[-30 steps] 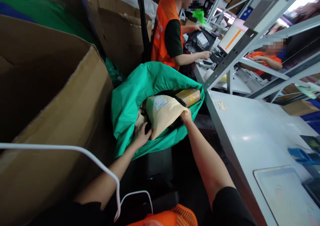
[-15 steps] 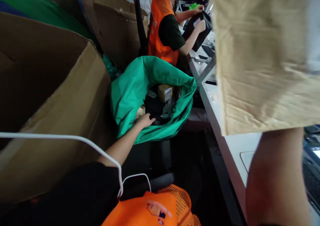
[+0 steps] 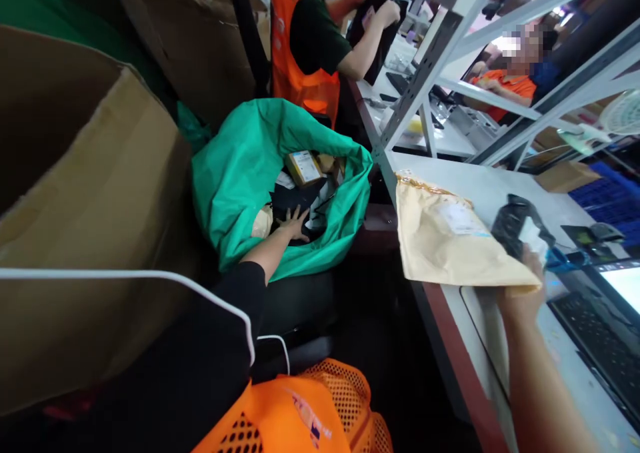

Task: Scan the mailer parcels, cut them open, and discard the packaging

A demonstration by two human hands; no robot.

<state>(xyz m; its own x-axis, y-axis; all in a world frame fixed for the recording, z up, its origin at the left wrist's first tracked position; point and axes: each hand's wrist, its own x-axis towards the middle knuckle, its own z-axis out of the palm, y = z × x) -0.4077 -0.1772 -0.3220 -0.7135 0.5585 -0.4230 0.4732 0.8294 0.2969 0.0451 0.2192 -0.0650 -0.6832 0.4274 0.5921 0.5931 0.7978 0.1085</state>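
A large, open brown cardboard box (image 3: 95, 193) is filling my left side, and a long white-topped table (image 3: 475, 179) is running along my right. Between them, a slouching green fabric sack (image 3: 235, 159) is gaping open, its rim folding softly.

Over the table's near edge, a flat beige paper mailer (image 3: 450, 259) is hanging out from my right hand (image 3: 523, 289), which is gripping its near right corner. It is looking light for its size, soft and creasing, not slippery; I am judging that one corner is letting the rest sag, so a second hold on the opposite side would be steadying it. Its far edge, with shiny brown tape (image 3: 425, 185), is probably the stiffest part. The white label (image 3: 463, 218) is facing up, better left free of fingers.

Just beyond that hand, a crumpled black plastic packet (image 3: 513, 223) is lying; my fingertips are partly hiding, so I cannot tell whether they are touching it.

Inside the sack, my left hand (image 3: 295, 226) is spreading its fingers wide on a dark, soft-looking parcel (image 3: 310, 199), gripping nothing. A small yellow-brown carton (image 3: 303, 168) is sitting beyond.
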